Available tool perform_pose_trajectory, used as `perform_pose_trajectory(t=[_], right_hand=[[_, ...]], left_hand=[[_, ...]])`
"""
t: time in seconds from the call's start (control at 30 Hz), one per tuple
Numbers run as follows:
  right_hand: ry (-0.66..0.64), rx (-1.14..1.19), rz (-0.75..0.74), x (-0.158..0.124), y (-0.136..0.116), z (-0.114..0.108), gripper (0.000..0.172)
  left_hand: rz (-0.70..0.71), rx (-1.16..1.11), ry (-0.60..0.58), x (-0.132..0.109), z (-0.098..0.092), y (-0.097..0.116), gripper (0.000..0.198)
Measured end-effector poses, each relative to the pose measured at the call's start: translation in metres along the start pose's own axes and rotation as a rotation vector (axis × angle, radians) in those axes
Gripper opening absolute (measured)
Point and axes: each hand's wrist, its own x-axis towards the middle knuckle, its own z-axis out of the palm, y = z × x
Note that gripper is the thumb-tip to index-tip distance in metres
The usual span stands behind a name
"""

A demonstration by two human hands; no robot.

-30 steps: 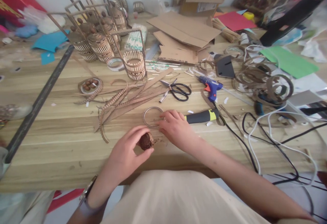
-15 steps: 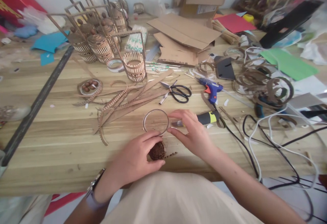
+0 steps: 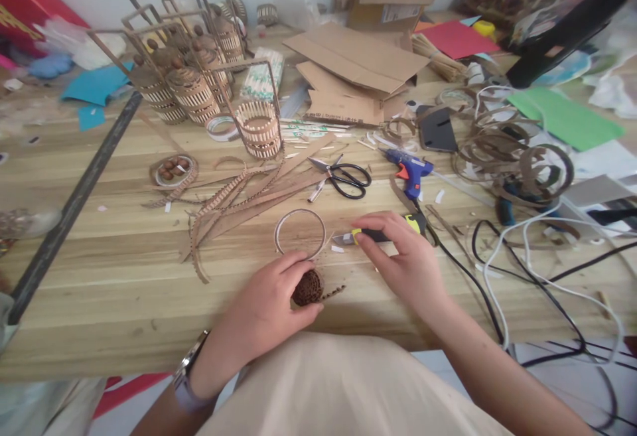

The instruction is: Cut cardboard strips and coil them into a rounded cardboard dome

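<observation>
My left hand (image 3: pixel 263 296) curves round a dark brown coil of corrugated strip (image 3: pixel 307 288) on the table, thumb on its near side and fingers on its far side. Its fingertips also touch the near edge of a thin pale ring (image 3: pixel 277 227). A loose strip end (image 3: pixel 334 292) sticks out to the right of the coil. My right hand (image 3: pixel 403 253) has thumb and index finger at the front of a yellow and black utility knife (image 3: pixel 373 234), which lies with its blade pointing left toward the ring. The palm hides part of the handle.
Scissors (image 3: pixel 351 180) and a blue glue gun (image 3: pixel 411 169) lie beyond my hands. Cut corrugated strips (image 3: pixel 219 204), a bowl of brown beads (image 3: pixel 174 170) and several lantern-like baskets (image 3: pixel 192 94) stand left. Cables (image 3: pixel 478 270) and coiled strips (image 3: pixel 542 170) crowd the right.
My right hand has left the ring's right side and moved right onto the utility knife. My left hand stays at the coil and the ring.
</observation>
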Motion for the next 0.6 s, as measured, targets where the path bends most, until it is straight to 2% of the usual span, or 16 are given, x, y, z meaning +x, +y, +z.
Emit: perform_pose_trajectory(t=[0.17, 0.27, 0.47, 0.6], right_hand=[[0.025, -0.284, -0.399, 0.006, -0.004, 0.003, 0.014], [0.018, -0.34, -0.52, 0.007, -0.005, 0.008, 0.017], [-0.016, -0.394, -0.527, 0.004, -0.003, 0.011, 0.016], [-0.069, -0.214, -0.416, 0.004, -0.002, 0.009, 0.013]], left_hand=[[-0.015, 0.006, -0.026, -0.001, 0.002, 0.003, 0.045], [-0.025, 0.0, -0.037, 0.0, 0.002, 0.006, 0.045], [-0.022, -0.038, -0.042, 0.001, 0.001, 0.01, 0.044], [0.013, -0.092, -0.058, -0.001, -0.003, 0.014, 0.043]])
